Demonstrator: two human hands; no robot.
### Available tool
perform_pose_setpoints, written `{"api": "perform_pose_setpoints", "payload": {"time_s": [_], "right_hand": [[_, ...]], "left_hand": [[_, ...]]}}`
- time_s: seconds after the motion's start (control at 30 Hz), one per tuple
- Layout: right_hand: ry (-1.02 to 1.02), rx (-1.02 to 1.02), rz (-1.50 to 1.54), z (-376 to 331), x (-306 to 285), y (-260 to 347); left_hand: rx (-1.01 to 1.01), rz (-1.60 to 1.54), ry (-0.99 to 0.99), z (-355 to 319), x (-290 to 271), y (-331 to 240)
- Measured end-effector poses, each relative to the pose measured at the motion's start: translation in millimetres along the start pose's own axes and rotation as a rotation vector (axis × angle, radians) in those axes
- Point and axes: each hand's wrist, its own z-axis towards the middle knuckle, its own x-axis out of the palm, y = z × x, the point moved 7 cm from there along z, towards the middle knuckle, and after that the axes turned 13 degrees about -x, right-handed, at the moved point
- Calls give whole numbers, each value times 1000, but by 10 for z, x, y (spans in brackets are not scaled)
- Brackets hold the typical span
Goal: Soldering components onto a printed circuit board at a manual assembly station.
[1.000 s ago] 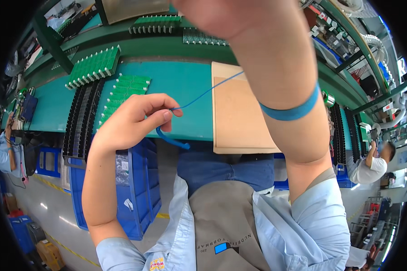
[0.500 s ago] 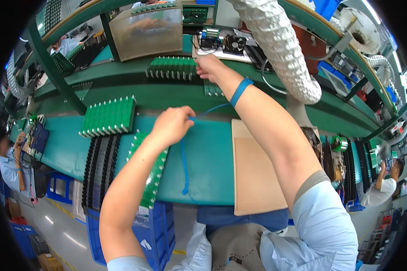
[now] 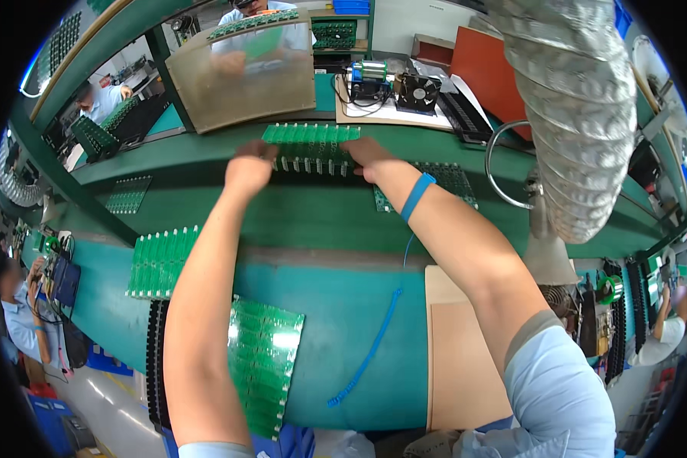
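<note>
On the dark green raised shelf (image 3: 229, 225), a stack of green circuit board panels (image 3: 311, 137) with white parts along its edges sits between my hands. My left hand (image 3: 250, 166) closes on its left end, while my right hand (image 3: 370, 156) grips its right end. Both hands' fingertips are dark and partly hidden. Around my right wrist goes a blue wrist strap (image 3: 417, 197), and its coiled blue cord (image 3: 370, 355) trails down onto the teal bench mat (image 3: 343, 305). Another green circuit board panel (image 3: 444, 183) lies flat beside my right forearm.
Left of my left forearm stands a stack of green boards (image 3: 160, 263) on black racks (image 3: 156, 359); more boards (image 3: 267, 359) lie right of it. A silver duct (image 3: 569, 114) hangs at right. Brown cardboard (image 3: 466, 366) covers the right bench. Co-workers sit beyond.
My left hand has moved up and away from over the bench to the left end of the board stack. My right hand stays at its right end. The view has shifted toward the shelf.
</note>
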Motion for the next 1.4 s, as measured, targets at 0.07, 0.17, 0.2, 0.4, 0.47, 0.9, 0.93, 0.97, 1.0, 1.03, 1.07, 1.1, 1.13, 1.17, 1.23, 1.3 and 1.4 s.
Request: {"api": "perform_pose_setpoints", "payload": {"time_s": [0.07, 0.17, 0.2, 0.4, 0.47, 0.9, 0.93, 0.97, 1.0, 1.03, 1.07, 1.1, 1.13, 1.17, 1.23, 1.3, 1.4], "right_hand": [[58, -4, 62, -39, 194, 94], [55, 39, 159, -24, 31, -10], [24, 32, 152, 37, -37, -17], [-43, -17, 170, 294, -136, -189], [-43, 3, 174, 354, 9, -281], [-80, -55, -28, 615, -196, -556], [-99, -35, -43, 510, -185, -444], [-94, -39, -42, 390, -155, -346], [-86, -35, 1, 248, -79, -261], [-90, -33, 44, 162, -90, -207], [-89, -30, 87, 91, -62, -148], [-99, -39, 88, 122, -137, -141], [-86, -54, 29, 155, -174, -134], [-73, -64, -28, 182, -201, -155], [-58, -74, -84, 242, -233, -193], [-118, -22, 22, 233, -223, -236], [-140, -1, 53, 209, -222, -204]], "left_hand": [[-98, 147, -194, 604, -63, 715], [-244, 45, -128, 917, 209, 991], [-233, 43, -108, 977, 333, 962], [-194, -175, 89, 1128, 770, 857], [-200, -163, 60, 1148, 695, 1041], [-447, -493, 376, 960, 715, 1095], [-463, -549, 376, 949, 709, 1124], [-480, -604, 376, 939, 702, 1164], [-486, -606, 364, 905, 659, 1238], [-497, -624, 350, 902, 664, 1231], [-512, -641, 333, 888, 652, 1260], [-513, -659, 326, 915, 671, 1186], [-504, -660, 326, 930, 671, 1136], [-494, -658, 322, 931, 682, 1110], [-481, -653, 308, 925, 666, 1096], [-500, -657, 295, 867, 624, 1128], [-526, -673, 272, 808, 512, 1120]]}}
